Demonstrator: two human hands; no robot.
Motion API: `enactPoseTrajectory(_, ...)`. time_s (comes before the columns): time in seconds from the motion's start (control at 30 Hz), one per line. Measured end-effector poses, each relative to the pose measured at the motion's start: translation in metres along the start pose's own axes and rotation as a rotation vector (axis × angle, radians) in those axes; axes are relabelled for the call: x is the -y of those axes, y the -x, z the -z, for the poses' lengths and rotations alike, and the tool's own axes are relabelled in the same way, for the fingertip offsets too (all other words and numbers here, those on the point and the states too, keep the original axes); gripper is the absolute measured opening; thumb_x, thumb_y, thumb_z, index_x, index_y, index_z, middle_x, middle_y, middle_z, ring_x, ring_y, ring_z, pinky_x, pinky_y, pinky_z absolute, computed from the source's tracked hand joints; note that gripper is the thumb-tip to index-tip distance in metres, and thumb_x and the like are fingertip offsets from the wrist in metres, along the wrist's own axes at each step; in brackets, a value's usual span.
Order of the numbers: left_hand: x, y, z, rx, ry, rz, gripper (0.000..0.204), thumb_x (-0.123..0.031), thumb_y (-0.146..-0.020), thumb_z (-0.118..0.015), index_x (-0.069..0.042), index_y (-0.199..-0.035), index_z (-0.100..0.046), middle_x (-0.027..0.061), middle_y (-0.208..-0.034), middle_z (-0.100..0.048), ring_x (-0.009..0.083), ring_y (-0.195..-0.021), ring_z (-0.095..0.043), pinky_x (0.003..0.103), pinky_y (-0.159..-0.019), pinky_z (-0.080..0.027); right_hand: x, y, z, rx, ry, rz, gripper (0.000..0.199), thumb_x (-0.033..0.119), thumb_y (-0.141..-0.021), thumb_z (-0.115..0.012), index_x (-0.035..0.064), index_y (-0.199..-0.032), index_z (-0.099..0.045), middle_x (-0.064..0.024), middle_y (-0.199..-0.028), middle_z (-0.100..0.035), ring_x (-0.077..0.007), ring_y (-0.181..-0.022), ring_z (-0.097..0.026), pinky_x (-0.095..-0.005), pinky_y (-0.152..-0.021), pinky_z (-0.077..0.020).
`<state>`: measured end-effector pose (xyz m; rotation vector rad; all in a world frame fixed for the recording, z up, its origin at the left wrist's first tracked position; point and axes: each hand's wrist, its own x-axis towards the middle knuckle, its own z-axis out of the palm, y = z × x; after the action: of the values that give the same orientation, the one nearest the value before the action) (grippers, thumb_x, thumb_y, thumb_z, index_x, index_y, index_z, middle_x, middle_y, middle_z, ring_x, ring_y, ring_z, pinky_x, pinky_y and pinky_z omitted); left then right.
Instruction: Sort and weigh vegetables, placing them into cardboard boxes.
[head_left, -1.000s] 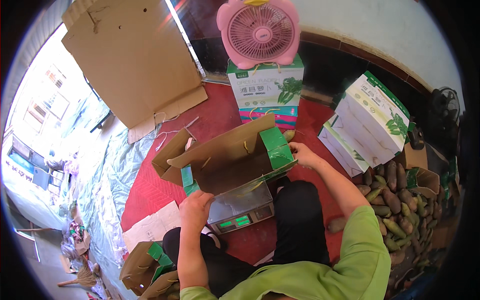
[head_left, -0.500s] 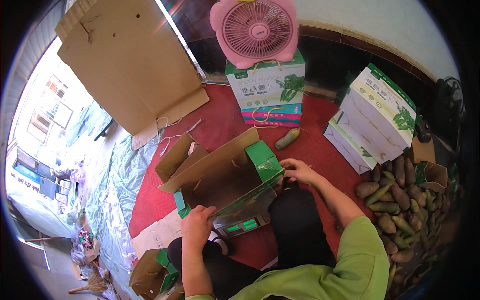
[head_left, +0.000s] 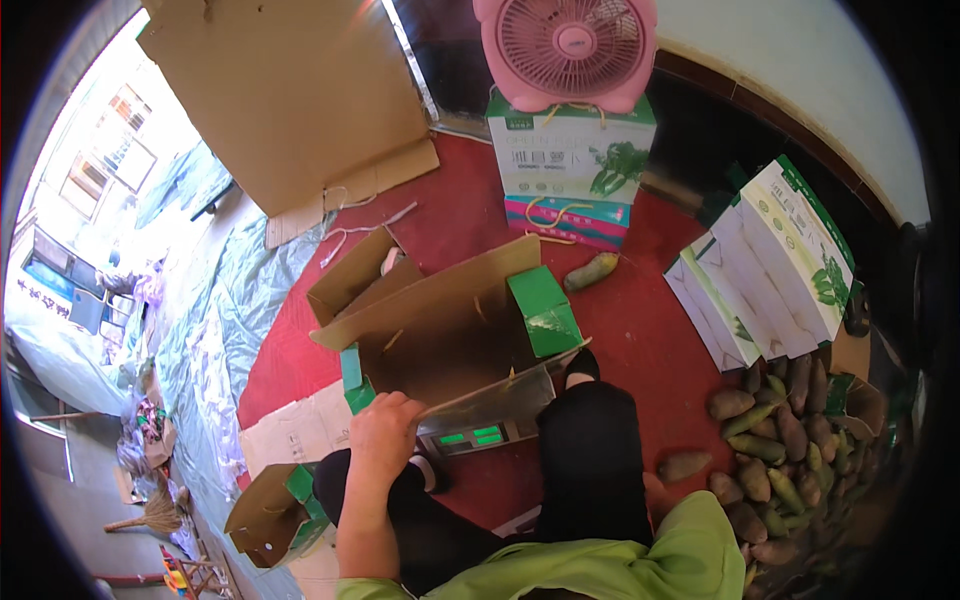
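At the right knee only a strip of the right arm (head_left: 656,497) shows; the right hand is hidden, so I cannot tell its state. The left hand (head_left: 385,430) has its fingers curled over the near left corner of an open cardboard box (head_left: 440,308). The box reaches ahead and to the right of that hand, resting over a scale (head_left: 470,438) with lit green displays. Just beyond the box, a radish (head_left: 592,272) lies on the red mat (head_left: 670,330); farther back, a pink fan (head_left: 575,45) tops stacked boxes (head_left: 570,160).
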<state>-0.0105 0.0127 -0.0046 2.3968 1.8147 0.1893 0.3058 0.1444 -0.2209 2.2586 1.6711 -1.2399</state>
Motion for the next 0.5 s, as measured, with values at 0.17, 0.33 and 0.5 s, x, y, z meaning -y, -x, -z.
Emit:
enactPoseTrajectory(0.17,-0.001,-0.008,-0.006,-0.029,0.080,-0.075,0.012,-0.006,-0.076,-0.063,-0.011,-0.085,-0.069,0.0078,-0.078,-0.060,0.0296,-0.081,-0.061,0.042,-0.069,-0.049,-0.085,-0.001,-0.060,0.010,0.078,-0.029,0.031,0.027,-0.085,-0.058,0.0064,-0.107,-0.066,-0.0204,-0.107,-0.066,-0.0387,-0.105,-0.062,-0.0481,-0.086,-0.0496)
enactPoseTrajectory(0.33,-0.004,-0.011,0.001,0.002,0.158,-0.014,0.020,0.001,-0.074,-0.062,-0.005,-0.092,-0.069,0.0128,-0.087,-0.064,0.0342,-0.086,-0.061,0.041,-0.073,-0.048,-0.252,0.100,-0.202,0.096,0.028,-0.225,0.032,0.025,-0.084,-0.059,0.0076,-0.109,-0.066,-0.0197,-0.111,-0.065,-0.0376,-0.106,-0.061,-0.0483,-0.087,-0.0497)
enactPoseTrajectory(0.5,-0.014,-0.017,-0.003,0.045,0.156,-0.002,0.013,0.001,-0.080,-0.064,0.003,-0.092,-0.066,0.0173,-0.083,-0.062,0.0351,-0.077,-0.060,0.038,-0.071,-0.047,-0.334,0.169,-0.255,-0.143,-0.025,-0.287,0.023,0.023,-0.083,-0.061,0.0091,-0.101,-0.062,-0.0164,-0.101,-0.067,-0.0367,-0.098,-0.064,-0.0473,-0.082,-0.0503)
